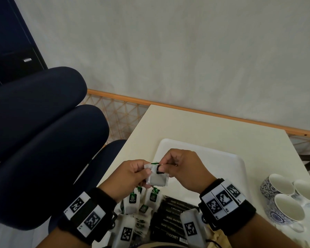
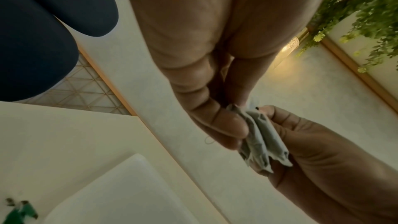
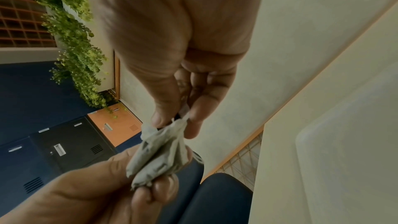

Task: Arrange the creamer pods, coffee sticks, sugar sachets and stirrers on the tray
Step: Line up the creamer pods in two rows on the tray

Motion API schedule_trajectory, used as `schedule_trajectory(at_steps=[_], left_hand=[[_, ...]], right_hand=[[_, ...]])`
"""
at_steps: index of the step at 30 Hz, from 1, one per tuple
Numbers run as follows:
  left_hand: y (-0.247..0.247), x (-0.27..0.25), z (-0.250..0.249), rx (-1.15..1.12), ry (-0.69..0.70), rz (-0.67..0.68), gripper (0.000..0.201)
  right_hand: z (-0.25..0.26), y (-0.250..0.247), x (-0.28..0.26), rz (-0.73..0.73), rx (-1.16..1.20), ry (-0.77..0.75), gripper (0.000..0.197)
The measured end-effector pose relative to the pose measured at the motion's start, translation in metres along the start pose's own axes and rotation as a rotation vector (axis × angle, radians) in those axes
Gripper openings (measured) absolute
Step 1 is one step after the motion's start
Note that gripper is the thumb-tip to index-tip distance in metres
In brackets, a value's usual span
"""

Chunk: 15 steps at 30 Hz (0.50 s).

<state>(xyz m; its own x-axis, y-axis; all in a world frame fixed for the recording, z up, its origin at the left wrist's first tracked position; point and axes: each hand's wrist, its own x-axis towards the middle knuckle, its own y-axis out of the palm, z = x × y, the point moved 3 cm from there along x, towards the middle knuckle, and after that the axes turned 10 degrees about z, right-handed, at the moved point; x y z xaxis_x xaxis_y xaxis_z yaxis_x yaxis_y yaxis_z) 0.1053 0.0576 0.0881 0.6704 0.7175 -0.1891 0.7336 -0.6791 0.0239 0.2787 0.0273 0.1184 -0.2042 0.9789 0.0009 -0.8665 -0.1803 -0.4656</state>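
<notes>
Both hands hold one white tea bag point(image 1: 157, 179) above the near left corner of the white tray point(image 1: 222, 163). My left hand point(image 1: 132, 174) grips the bag's side, its fingers point(image 2: 226, 125) curled against the crumpled paper point(image 2: 260, 139). My right hand point(image 1: 179, 167) pinches the top, where a green and black tag point(image 1: 157, 168) shows; thumb and fingertips point(image 3: 193, 125) meet on the bag point(image 3: 161, 152). Under the wrists lie several more tea bags with green tags point(image 1: 141, 199) and a row of black sticks point(image 1: 170, 217).
Three blue-patterned white cups point(image 1: 283, 196) stand at the right of the tray on the cream table point(image 1: 204, 122). A dark blue chair point(image 1: 43, 131) fills the left. A wood-trimmed wall edge point(image 1: 204, 111) runs behind the table.
</notes>
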Motion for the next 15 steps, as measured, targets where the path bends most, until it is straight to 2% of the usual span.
schedule_trajectory(at_steps=[10, 15], left_hand=[[0.019, 0.001, -0.005, 0.036, 0.027, 0.014, 0.022], [0.031, 0.003, -0.008, -0.033, 0.017, 0.065, 0.031]], right_hand=[[-0.004, -0.011, -0.013, -0.034, -0.061, 0.008, 0.018], [-0.01, -0.019, -0.02, -0.059, -0.067, 0.005, 0.015]])
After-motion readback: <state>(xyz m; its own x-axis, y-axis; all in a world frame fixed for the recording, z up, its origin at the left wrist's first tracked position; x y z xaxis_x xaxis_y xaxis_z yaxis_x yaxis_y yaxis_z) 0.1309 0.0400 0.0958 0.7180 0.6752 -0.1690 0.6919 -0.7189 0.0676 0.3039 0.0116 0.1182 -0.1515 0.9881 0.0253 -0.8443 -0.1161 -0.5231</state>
